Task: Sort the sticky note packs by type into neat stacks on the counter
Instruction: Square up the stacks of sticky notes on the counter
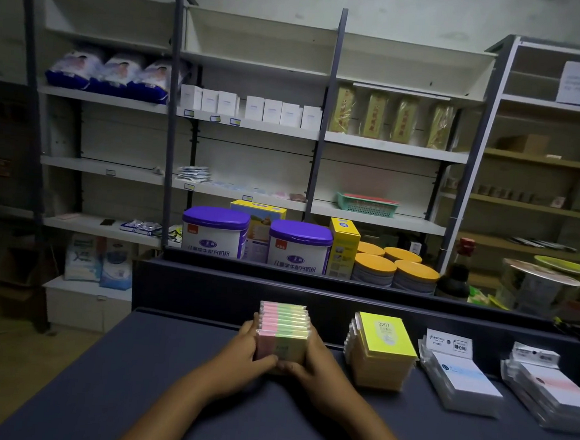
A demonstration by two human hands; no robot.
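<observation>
A stack of multicolour sticky note packs (284,326), striped pink, green and yellow, stands on the dark blue counter (133,380). My left hand (248,349) grips its left side and my right hand (313,359) grips its right side, thumbs meeting at the front. To the right stand a stack of yellow note packs (384,350), then a leaning stack of clear-wrapped blue-and-white packs (462,379), then a similar stack of pink-and-white packs (551,392).
A raised dark ledge (277,287) runs along the counter's far edge. Behind it stand purple-lidded tins (215,231), yellow boxes (343,247), orange-lidded tins (394,272) and a dark bottle (456,272). Shelving with goods fills the background.
</observation>
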